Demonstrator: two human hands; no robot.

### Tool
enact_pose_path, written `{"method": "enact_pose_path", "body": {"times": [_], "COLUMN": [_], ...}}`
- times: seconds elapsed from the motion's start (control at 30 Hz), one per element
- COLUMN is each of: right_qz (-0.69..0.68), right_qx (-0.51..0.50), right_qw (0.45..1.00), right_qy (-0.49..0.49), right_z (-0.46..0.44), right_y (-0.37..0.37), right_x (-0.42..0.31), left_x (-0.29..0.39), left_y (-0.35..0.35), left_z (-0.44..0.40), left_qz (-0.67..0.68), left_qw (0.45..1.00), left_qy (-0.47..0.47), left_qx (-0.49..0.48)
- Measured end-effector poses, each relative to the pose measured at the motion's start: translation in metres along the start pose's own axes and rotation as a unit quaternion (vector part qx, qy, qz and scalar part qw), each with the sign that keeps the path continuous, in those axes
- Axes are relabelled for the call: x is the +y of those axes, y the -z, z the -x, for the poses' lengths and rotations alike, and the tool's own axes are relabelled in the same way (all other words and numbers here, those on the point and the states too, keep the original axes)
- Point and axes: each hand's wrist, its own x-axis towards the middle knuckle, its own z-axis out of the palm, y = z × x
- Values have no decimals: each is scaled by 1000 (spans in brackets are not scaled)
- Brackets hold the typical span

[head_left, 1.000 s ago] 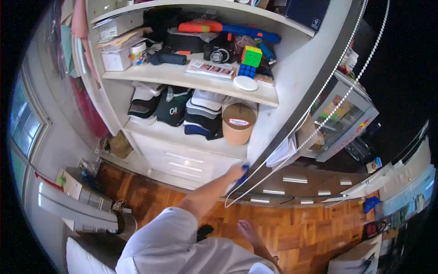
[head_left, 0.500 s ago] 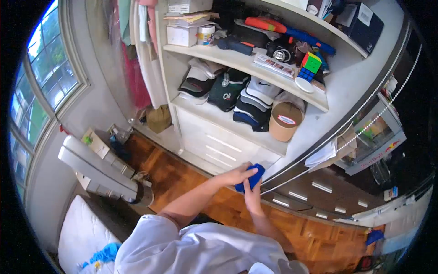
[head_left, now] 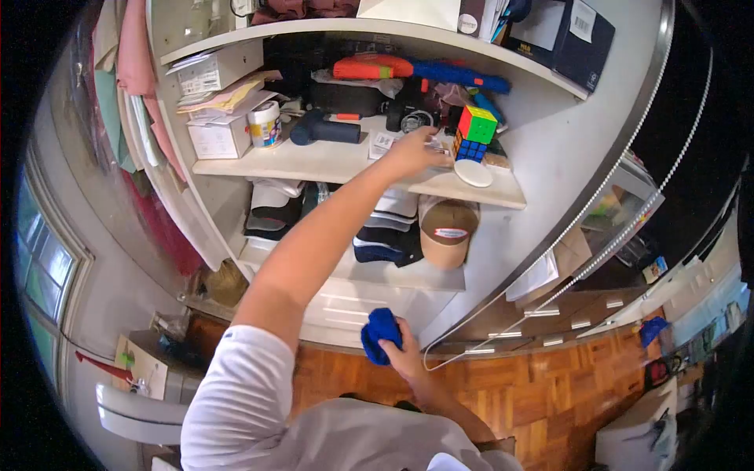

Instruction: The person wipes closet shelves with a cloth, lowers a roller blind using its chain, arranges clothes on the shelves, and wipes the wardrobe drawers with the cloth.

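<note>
My left hand [head_left: 416, 152] reaches over the middle shelf, above a printed card packet [head_left: 383, 144] and just left of two stacked puzzle cubes [head_left: 476, 132]. Its fingers are apart, and I see nothing held in them. A round white disc [head_left: 473, 173] lies at the shelf edge before the cubes. Behind the hand sits a black camera [head_left: 415, 118], partly hidden. Low over the floor, my right hand [head_left: 404, 352] grips a bunched blue cloth [head_left: 378, 336], thumb across its near side.
Caps [head_left: 449, 233] line the lower shelf [head_left: 428, 276]. A dark massage gun [head_left: 326, 129] and a white tub [head_left: 265, 124] stand left on the middle shelf [head_left: 314, 167]. An upper shelf [head_left: 314, 25] overhangs it. Beaded cords [head_left: 620, 137] hang at the right.
My left hand has let go of the blue cloth and risen to the middle shelf. My right hand keeps the cloth, now lower and farther left in view. The view has shifted.
</note>
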Motion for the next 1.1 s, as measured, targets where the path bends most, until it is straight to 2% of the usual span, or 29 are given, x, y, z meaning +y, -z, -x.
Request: {"method": "enact_pose_path", "body": {"times": [0.07, 0.17, 0.23, 0.27, 0.33, 0.43, 0.5, 0.53, 0.6, 0.63, 0.7, 0.73, 0.83, 0.93, 1.1], "right_qz": [30, -54, -4, -41, -43, -19, -2, 4, 8, 5, -7, -14, -9, -15, 3], "right_qx": [-13, 35, 42, 56, 48, 23, 10, 9, 19, 28, 36, 36, 29, -18, -58], "right_qw": [999, 996, 997, 994, 995, 998, 998, 998, 997, 996, 996, 995, 993, 992, 992], "right_qy": [0, -61, -58, -86, -75, -59, -62, -68, -78, -81, -86, -89, -111, -125, -113], "right_z": [-5, -15, -25, -26, -30, -36, -38, -40, -39, -38, -38, -36, -35, -36, -42], "right_y": [22, 47, 57, 55, 61, 65, 67, 68, 72, 75, 79, 81, 80, 78, 63], "right_x": [-12, -27, -55, -69, -57, -42, -39, -38, -35, -34, -29, -25, -18, -2, 5], "left_x": [-5, 7, 10, 3, -9, -11, -14, -11, -6, 0, -29, -20, -34, -33, -35], "left_y": [-10, -24, -28, -35, -46, -50, -47, -40, -3, 20, 52, 68, 82, 81, 79], "left_z": [-38, -55, -62, -67, -74, -79, -80, -78, -68, -57, -47, -33, -13, -11, -12], "left_qz": [-53, -51, -36, -30, -17, -36, -73, -93, -47, -110, -244, -294, -315, -314, -313], "left_qw": [998, 998, 995, 996, 998, 997, 996, 995, 997, 993, 968, 945, 926, 922, 928], "left_qy": [-3, 22, 43, 38, 22, 57, 44, 37, 38, 17, 9, 65, 88, 52, 43], "left_qx": [-13, -38, -80, -74, -64, -50, -23, -8, -51, -31, -59, -126, -190, -220, -198]}}
